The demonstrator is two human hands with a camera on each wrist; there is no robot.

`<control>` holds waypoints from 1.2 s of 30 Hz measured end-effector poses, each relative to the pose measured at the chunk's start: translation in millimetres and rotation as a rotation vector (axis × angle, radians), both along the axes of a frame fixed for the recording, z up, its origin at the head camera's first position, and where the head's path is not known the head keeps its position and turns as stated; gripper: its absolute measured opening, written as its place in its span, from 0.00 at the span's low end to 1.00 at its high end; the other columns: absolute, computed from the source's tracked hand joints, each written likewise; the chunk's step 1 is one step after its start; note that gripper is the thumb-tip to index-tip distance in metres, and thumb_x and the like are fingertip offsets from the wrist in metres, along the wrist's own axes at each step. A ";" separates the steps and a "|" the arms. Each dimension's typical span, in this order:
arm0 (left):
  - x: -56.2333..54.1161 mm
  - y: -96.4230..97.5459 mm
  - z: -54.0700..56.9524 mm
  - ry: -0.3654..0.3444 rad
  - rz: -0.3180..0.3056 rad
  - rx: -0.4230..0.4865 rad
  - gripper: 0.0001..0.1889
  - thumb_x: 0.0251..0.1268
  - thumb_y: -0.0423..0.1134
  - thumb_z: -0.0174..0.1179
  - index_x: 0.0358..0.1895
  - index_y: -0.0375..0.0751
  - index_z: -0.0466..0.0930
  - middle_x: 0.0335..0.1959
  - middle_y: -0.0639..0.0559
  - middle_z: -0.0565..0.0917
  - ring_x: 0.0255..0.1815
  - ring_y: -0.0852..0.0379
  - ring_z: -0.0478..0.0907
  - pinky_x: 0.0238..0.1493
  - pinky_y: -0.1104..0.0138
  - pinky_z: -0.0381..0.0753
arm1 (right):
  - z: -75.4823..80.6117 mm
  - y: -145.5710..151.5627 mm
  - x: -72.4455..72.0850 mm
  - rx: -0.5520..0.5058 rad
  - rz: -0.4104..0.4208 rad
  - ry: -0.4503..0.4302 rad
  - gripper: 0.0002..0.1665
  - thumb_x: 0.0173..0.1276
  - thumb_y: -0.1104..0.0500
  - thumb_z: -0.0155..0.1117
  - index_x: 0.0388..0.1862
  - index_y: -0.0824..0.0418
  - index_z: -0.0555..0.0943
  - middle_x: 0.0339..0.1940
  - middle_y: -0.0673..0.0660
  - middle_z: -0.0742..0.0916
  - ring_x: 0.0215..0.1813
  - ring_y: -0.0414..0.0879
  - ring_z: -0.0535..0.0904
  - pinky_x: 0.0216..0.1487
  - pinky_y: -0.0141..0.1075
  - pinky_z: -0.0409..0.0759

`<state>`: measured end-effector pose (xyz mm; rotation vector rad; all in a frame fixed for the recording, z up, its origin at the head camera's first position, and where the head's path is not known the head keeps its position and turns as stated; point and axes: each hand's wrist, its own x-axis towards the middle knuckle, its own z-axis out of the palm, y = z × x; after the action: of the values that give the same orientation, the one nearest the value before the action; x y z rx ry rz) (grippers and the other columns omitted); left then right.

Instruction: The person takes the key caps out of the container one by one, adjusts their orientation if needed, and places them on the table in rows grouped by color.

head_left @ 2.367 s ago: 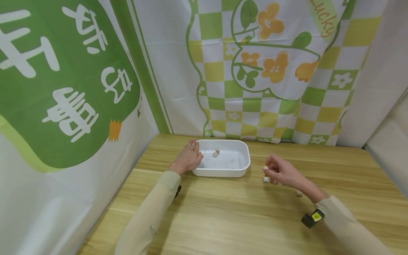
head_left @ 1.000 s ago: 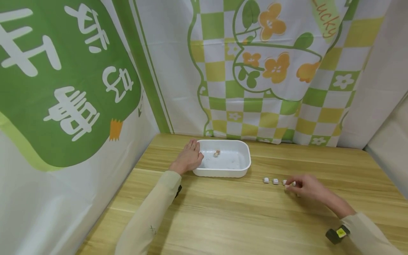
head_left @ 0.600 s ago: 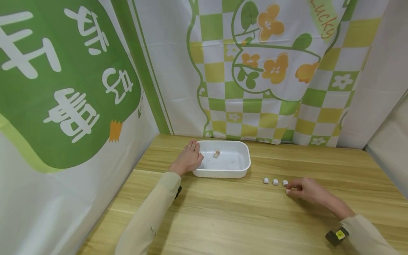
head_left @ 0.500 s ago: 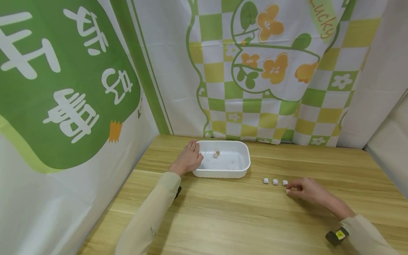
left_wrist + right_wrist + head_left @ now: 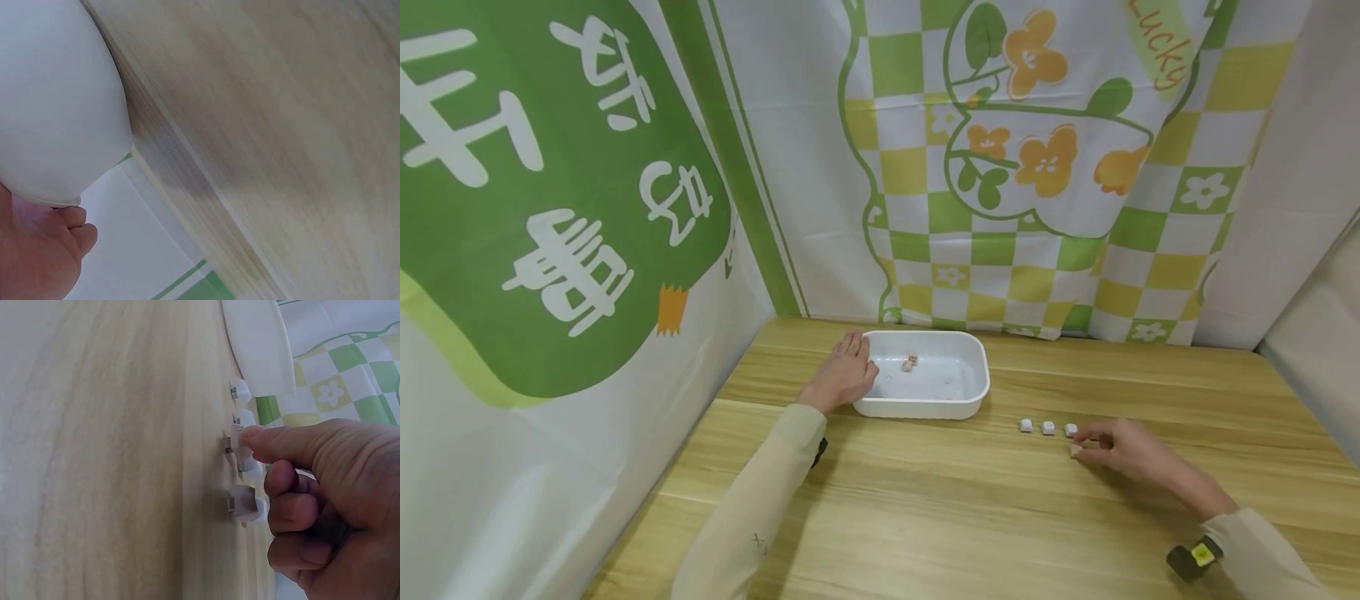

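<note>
At the right of the table, my right hand (image 5: 1123, 450) pinches a small beige keycap (image 5: 1077, 451) just in front of a row of white keycaps (image 5: 1048, 427). The right wrist view shows the thumb on the held keycap (image 5: 237, 442), its underside facing the tabletop, and the other fingers curled. Another keycap (image 5: 242, 503) stands beside it, below the hand in that view. My left hand (image 5: 841, 373) grips the left end of a white tub (image 5: 925, 408), thumb over the rim. Inside the tub lie a few small beige pieces (image 5: 909, 363).
The wooden table (image 5: 910, 500) ends at the back against a hanging cloth (image 5: 970, 250) with green and yellow checks. A second cloth (image 5: 587, 350) with large white characters on green hangs along the left edge. The tub stands near the back, left of the keycap row.
My right hand has moved right and nearer from beside the tub to the row's right end, where it has stayed with the beige keycap, lowered slightly. My left hand stays on the tub.
</note>
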<state>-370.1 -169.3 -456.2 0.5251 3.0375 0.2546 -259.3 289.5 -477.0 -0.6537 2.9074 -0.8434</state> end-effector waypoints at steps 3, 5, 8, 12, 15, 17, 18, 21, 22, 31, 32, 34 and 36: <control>-0.6 -0.7 -0.7 0.000 -0.001 -0.002 0.36 0.75 0.50 0.22 0.77 0.28 0.43 0.80 0.35 0.41 0.82 0.40 0.39 0.82 0.54 0.41 | 2.4 -1.0 -0.2 0.001 -0.002 -0.009 0.14 0.64 0.51 0.68 0.44 0.57 0.86 0.19 0.44 0.74 0.21 0.32 0.64 0.19 0.27 0.63; -1.2 -0.9 -1.3 -0.004 -0.001 -0.007 0.36 0.75 0.50 0.22 0.77 0.28 0.42 0.80 0.35 0.40 0.82 0.41 0.38 0.82 0.55 0.40 | 4.0 -2.9 -0.5 0.009 -0.003 -0.012 0.13 0.65 0.52 0.67 0.44 0.57 0.86 0.19 0.44 0.75 0.21 0.31 0.65 0.20 0.27 0.64; -1.7 -1.3 -1.4 -0.004 -0.006 -0.006 0.36 0.74 0.50 0.22 0.77 0.28 0.42 0.80 0.35 0.40 0.82 0.41 0.38 0.82 0.55 0.40 | 8.3 -8.0 -1.6 0.003 0.003 -0.023 0.12 0.67 0.53 0.66 0.45 0.58 0.85 0.21 0.44 0.78 0.22 0.32 0.68 0.21 0.28 0.68; -2.3 -1.6 -1.5 0.003 -0.012 0.002 0.35 0.75 0.49 0.24 0.77 0.27 0.43 0.80 0.34 0.41 0.82 0.40 0.38 0.82 0.54 0.41 | 16.2 -18.7 -3.5 -0.041 0.005 -0.068 0.16 0.70 0.52 0.63 0.49 0.61 0.84 0.24 0.48 0.82 0.22 0.33 0.72 0.20 0.29 0.72; -2.8 -1.5 -1.9 0.003 -0.008 0.005 0.35 0.75 0.48 0.25 0.77 0.27 0.43 0.80 0.34 0.42 0.82 0.40 0.38 0.82 0.54 0.41 | 21.5 -27.8 -4.2 -0.079 0.000 -0.088 0.19 0.70 0.51 0.62 0.52 0.62 0.82 0.26 0.52 0.84 0.20 0.35 0.73 0.18 0.31 0.73; -3.1 -1.3 -2.2 0.002 -0.003 0.006 0.34 0.76 0.48 0.26 0.77 0.28 0.43 0.80 0.34 0.42 0.82 0.41 0.37 0.82 0.54 0.41 | 23.9 -33.9 -4.6 -0.094 0.002 -0.074 0.20 0.70 0.51 0.62 0.53 0.63 0.81 0.27 0.53 0.84 0.20 0.36 0.74 0.17 0.31 0.73; -2.9 -1.3 -2.2 0.000 0.000 0.006 0.34 0.76 0.47 0.27 0.77 0.28 0.43 0.80 0.34 0.42 0.82 0.41 0.37 0.82 0.54 0.40 | 24.9 -36.9 -4.7 -0.096 0.001 -0.060 0.20 0.70 0.51 0.63 0.54 0.63 0.81 0.27 0.53 0.84 0.20 0.36 0.74 0.17 0.31 0.73; -2.3 -1.3 -2.0 -0.007 0.005 0.008 0.34 0.76 0.47 0.27 0.77 0.29 0.42 0.80 0.34 0.42 0.82 0.42 0.36 0.82 0.54 0.39 | 26.3 -46.4 -5.9 -0.101 -0.005 -0.023 0.21 0.69 0.52 0.64 0.55 0.61 0.80 0.28 0.49 0.85 0.22 0.35 0.74 0.19 0.31 0.73; -2.3 -1.0 -1.8 -0.008 0.004 0.013 0.34 0.76 0.47 0.27 0.77 0.29 0.42 0.80 0.34 0.42 0.82 0.42 0.36 0.82 0.54 0.40 | 26.7 -49.0 -6.6 -0.106 -0.004 -0.018 0.21 0.69 0.51 0.64 0.56 0.60 0.80 0.28 0.49 0.85 0.22 0.35 0.74 0.19 0.31 0.74; -1.9 -0.9 -0.8 0.006 -0.008 0.016 0.36 0.74 0.49 0.23 0.77 0.28 0.42 0.80 0.33 0.42 0.82 0.40 0.37 0.82 0.54 0.40 | 31.2 -71.4 -14.2 -0.172 0.023 0.030 0.21 0.68 0.50 0.66 0.56 0.56 0.80 0.29 0.46 0.84 0.25 0.34 0.76 0.21 0.30 0.75; -1.9 -1.0 -1.0 0.010 -0.008 0.014 0.36 0.74 0.50 0.23 0.77 0.27 0.43 0.80 0.33 0.43 0.82 0.40 0.38 0.82 0.54 0.41 | 32.2 -73.9 -15.2 -0.175 0.031 0.038 0.21 0.68 0.51 0.66 0.56 0.57 0.80 0.29 0.45 0.84 0.25 0.34 0.76 0.22 0.30 0.75; -1.7 -1.1 -1.1 0.009 -0.008 0.015 0.36 0.74 0.50 0.23 0.77 0.27 0.43 0.80 0.33 0.42 0.82 0.40 0.38 0.82 0.54 0.41 | 34.5 -78.8 -17.1 -0.180 0.047 0.048 0.20 0.68 0.52 0.65 0.56 0.57 0.80 0.30 0.46 0.85 0.26 0.34 0.77 0.23 0.30 0.76; -1.6 -1.3 -1.6 0.001 -0.004 0.012 0.36 0.74 0.50 0.23 0.77 0.28 0.43 0.80 0.34 0.41 0.82 0.41 0.37 0.82 0.54 0.40 | 37.1 -83.7 -18.8 -0.186 0.055 0.053 0.19 0.68 0.53 0.65 0.56 0.57 0.80 0.31 0.46 0.85 0.28 0.33 0.78 0.25 0.29 0.77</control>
<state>-371.7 -170.6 -457.8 0.5326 3.0369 0.2732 -278.2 205.9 -439.9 -0.7774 2.8653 -1.1153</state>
